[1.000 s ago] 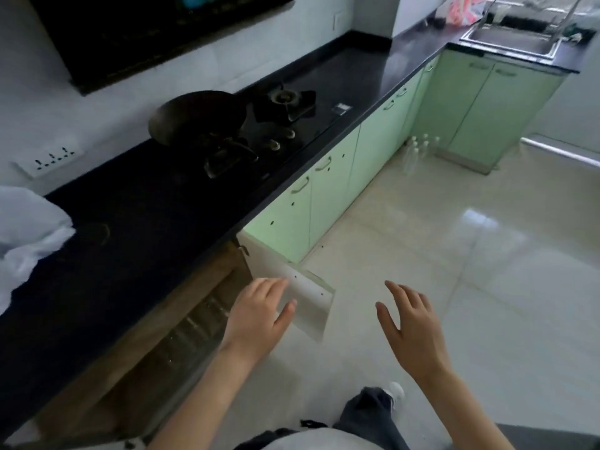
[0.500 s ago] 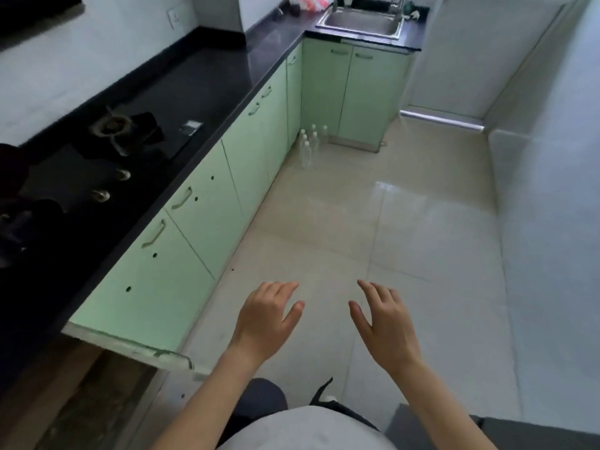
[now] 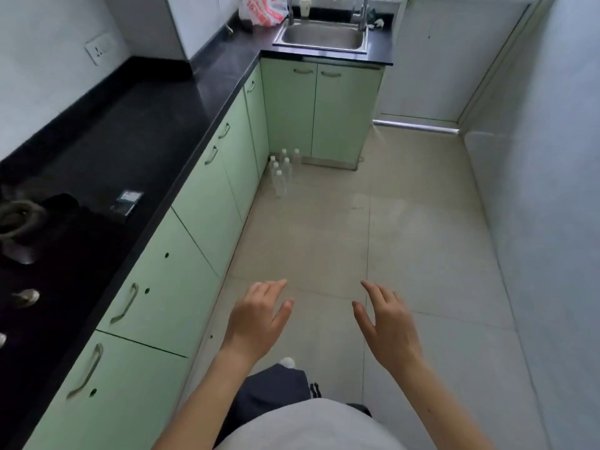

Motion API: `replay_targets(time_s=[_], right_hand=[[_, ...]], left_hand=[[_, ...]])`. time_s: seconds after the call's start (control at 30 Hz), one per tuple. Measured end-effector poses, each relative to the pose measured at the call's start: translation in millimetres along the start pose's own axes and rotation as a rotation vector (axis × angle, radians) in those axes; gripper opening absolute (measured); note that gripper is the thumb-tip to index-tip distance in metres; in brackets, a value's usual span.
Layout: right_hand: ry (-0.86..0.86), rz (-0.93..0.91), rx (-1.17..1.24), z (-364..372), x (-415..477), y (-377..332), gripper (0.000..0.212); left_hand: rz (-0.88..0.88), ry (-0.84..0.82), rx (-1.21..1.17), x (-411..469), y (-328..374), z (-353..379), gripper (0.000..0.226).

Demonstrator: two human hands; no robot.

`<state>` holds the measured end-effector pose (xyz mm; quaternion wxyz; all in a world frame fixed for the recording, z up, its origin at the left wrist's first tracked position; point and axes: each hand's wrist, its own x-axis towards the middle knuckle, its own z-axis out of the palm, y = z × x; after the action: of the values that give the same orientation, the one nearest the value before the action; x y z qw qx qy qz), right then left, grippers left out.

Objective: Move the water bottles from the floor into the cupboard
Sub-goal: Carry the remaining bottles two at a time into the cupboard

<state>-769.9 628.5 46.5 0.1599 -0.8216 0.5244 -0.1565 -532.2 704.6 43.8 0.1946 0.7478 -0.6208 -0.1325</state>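
Note:
Several clear water bottles [image 3: 281, 172] with white caps stand upright on the floor in the far corner, where the two runs of green cupboards [image 3: 201, 216] meet. My left hand [image 3: 258, 319] and my right hand [image 3: 388, 326] hover in front of me over the tiled floor, fingers spread and holding nothing. Both hands are far from the bottles. All cupboard doors in view are closed.
A black countertop [image 3: 136, 138] runs along the left with a gas hob [image 3: 22, 228] on it. A steel sink [image 3: 323, 37] and a red-and-white plastic bag [image 3: 261, 9] sit at the far end. A wall bounds the right side. Beige floor tiles [image 3: 324, 241] stretch ahead.
The view has swung right and forward, away from the open cupboard door by the hob; that door is out of sight. The bottles appear nearer. Both hands stay spread and hold nothing.

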Motion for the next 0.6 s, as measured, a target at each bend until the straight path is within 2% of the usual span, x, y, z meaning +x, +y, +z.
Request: replay_targets(time_s=[0.3, 0.6], right_hand=[[0.093, -0.03, 0.016, -3.4, 213.9, -21.6, 0.053], [-0.015, -0.115, 0.034, 27.8, 423.4, 21.3, 0.055]], left_hand=[[0.022, 0.122, 0.045, 205.6, -59.0, -67.0, 0.055], [-0.092, 0.143, 0.027, 378.3, -84.7, -26.1, 0.054]])
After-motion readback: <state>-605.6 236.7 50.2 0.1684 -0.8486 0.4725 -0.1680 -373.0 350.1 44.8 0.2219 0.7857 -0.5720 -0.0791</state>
